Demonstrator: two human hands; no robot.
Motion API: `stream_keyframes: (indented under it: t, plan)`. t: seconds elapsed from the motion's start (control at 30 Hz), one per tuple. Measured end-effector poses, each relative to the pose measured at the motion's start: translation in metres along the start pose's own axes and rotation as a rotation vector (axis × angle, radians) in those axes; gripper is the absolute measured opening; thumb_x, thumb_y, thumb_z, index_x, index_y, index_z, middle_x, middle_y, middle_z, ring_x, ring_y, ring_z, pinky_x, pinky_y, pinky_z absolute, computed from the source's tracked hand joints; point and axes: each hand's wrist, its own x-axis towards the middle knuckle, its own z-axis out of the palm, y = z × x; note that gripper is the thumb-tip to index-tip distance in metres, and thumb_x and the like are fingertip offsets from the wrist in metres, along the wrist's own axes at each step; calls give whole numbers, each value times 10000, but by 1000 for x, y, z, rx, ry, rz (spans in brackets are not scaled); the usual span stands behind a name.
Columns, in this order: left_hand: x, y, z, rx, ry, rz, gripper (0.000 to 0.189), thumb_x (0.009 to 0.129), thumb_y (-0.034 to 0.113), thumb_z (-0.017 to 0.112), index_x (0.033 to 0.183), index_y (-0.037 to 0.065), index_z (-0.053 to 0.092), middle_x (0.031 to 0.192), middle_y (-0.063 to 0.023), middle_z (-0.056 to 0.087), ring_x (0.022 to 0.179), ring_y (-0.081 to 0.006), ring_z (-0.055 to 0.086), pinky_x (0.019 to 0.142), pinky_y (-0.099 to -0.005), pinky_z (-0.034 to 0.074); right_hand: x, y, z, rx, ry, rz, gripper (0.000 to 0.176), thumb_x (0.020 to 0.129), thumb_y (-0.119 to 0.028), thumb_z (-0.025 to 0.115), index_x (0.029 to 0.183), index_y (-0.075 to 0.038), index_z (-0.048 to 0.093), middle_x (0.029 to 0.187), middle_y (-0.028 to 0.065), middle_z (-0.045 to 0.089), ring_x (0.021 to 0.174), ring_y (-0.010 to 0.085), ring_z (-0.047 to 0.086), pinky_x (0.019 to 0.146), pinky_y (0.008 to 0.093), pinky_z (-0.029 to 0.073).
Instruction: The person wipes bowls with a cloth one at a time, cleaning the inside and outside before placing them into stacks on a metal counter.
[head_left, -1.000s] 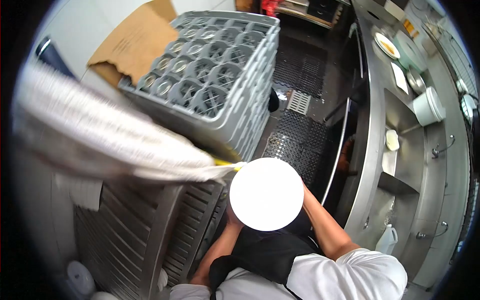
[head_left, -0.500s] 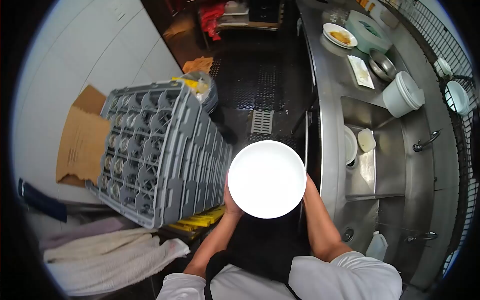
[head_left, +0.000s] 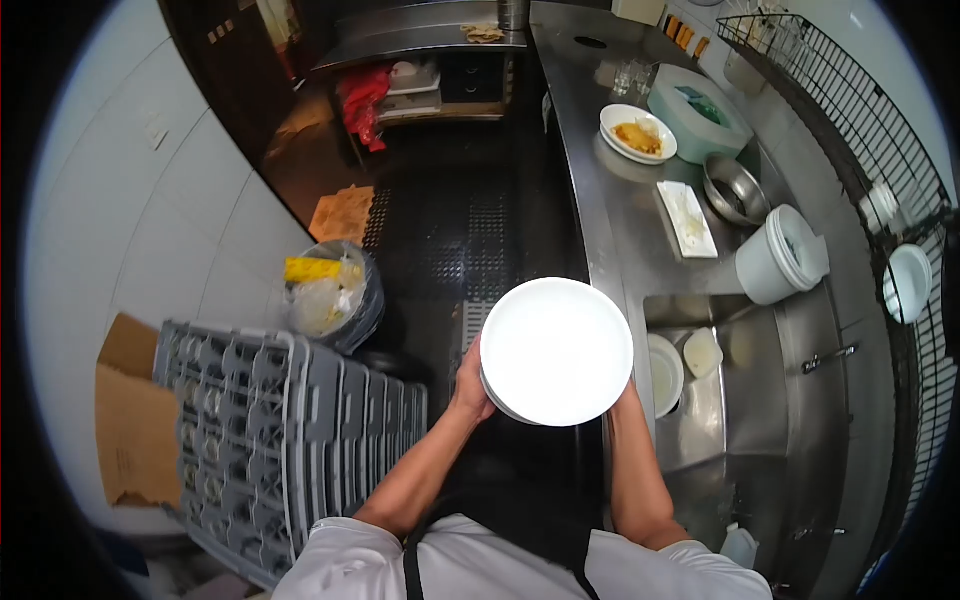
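A stack of round white plates (head_left: 557, 350) is held in front of my body, above the floor beside the steel counter. Its top is overexposed and bare, and more rims show below it at the lower left. My left hand (head_left: 472, 386) grips the left side, with its fingers partly hidden beneath. On the opposite side, my right hand (head_left: 624, 402) supports the stack, mostly covered by the plates. The sink (head_left: 775, 375) is to the right, with a white dish (head_left: 662, 375) and a small pale container (head_left: 702, 352) in it.
Stacked grey glass racks (head_left: 320, 420) stand at left, near a lined waste bin (head_left: 335, 300). On the counter (head_left: 590, 190) are a plate with food remains (head_left: 640, 135), a rectangular dish (head_left: 686, 220), a metal bowl (head_left: 735, 190) and a white bucket (head_left: 780, 260).
The view has tilted up and shifted, showing more of the far counter and bin. The plates remain in both hands and now sit closer to the counter, their lower rims visible.
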Motion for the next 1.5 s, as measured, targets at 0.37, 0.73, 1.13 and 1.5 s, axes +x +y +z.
stream_keyframes:
  t: [0.37,0.73,1.13,1.5]
  plan:
    - [292,137,15,-92,-93,-29,594,1036,398,497,1491,25,411,1423,-140,530,1303,-249,525,1094,-384,437,246,-120,114,6,25,-133,529,1002,-394,544,1359,-6,582,1217,141,685,1071,230,683,885,359,574]
    - [586,267,-24,103,26,72,590,1066,447,373,1483,34,422,1425,-156,534,1309,-270,528,1091,-398,445,560,-199,260,100,-156,-127,510,998,-346,555,1366,7,569,1221,149,682,1078,241,684,892,373,577]
    - [877,475,-48,121,248,305,576,1067,424,325,1455,14,441,1390,-184,562,1274,-309,563,1055,-425,481,911,-295,465,-57,-525,-53,591,1022,-481,449,1429,-54,489,1301,148,615,1181,250,617,983,401,524]
    - [1164,648,-133,112,88,146,605,1048,471,402,1441,17,472,1362,-158,587,1248,-272,580,1045,-403,478,1130,-349,643,102,-229,-115,499,1024,-322,527,1412,-10,494,1297,127,618,1115,232,655,870,388,585]
